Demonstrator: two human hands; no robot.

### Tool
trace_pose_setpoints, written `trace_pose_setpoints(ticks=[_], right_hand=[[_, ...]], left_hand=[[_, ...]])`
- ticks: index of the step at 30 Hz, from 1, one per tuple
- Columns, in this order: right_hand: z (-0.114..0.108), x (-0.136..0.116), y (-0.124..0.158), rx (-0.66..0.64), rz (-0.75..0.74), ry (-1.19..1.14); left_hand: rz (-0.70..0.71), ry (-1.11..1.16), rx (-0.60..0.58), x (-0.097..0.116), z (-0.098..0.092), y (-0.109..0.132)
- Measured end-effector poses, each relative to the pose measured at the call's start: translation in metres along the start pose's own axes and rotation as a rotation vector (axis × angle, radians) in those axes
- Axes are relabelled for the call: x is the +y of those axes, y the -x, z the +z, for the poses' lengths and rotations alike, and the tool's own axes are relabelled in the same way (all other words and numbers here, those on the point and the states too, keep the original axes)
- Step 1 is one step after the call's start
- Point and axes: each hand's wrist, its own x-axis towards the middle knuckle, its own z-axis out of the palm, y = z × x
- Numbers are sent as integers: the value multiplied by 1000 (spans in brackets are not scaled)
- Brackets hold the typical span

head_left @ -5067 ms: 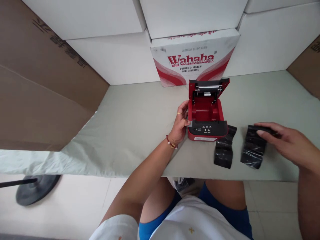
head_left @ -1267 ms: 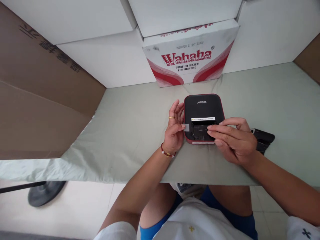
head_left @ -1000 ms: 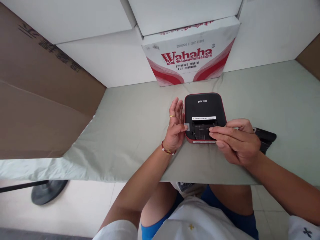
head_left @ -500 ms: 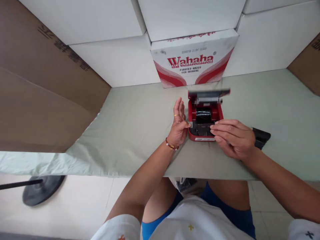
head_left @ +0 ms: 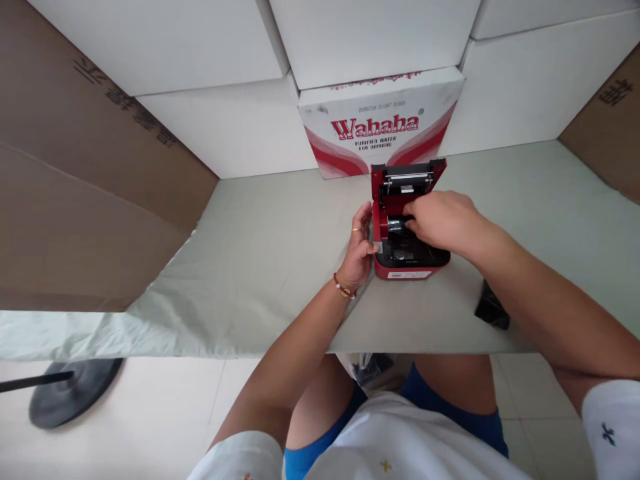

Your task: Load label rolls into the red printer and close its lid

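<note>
A red label printer (head_left: 411, 273) stands on the table with its lid (head_left: 409, 172) raised toward the back. Across its inside lies a dark, shiny roll (head_left: 397, 225), its right end covered by my fingers. My left hand (head_left: 358, 251) braces the printer's left side, thumb on the grey tab at the front corner and fingers along the outer wall. From the right, my right hand (head_left: 443, 220) reaches into the open body. Its thumb and fingers are closed around the roll's right end, and the exact grip is partly hidden.
Behind the printer leans a white and red Wahaha carton (head_left: 380, 127), against stacked white boxes (head_left: 240, 127). Brown cartons (head_left: 75, 187) flank the left and right. Under my right forearm lies a black object (head_left: 493, 308), partly covered. The table's front edge (head_left: 300, 353) runs before my lap.
My right hand has moved from the printer's front right corner up and inward to the roll. The lid now stands more upright. My left hand keeps its place, fingers closer to the wall.
</note>
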Motion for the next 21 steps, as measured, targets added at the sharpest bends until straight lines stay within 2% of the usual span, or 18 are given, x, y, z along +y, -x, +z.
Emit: trace_pose_setpoints(ticks=[6, 15, 18, 21], right_hand=[[8, -15, -16, -21, 10, 20], [11, -10, -10, 13, 71, -57], [7, -5, 2, 53, 63, -170], [1, 13, 28, 135, -55, -465]], left_hand=[[-2, -26, -11, 0, 0, 0], [19, -6, -4, -4, 0, -3], [16, 5, 1, -4, 0, -4], [6, 1, 8, -2, 1, -3]])
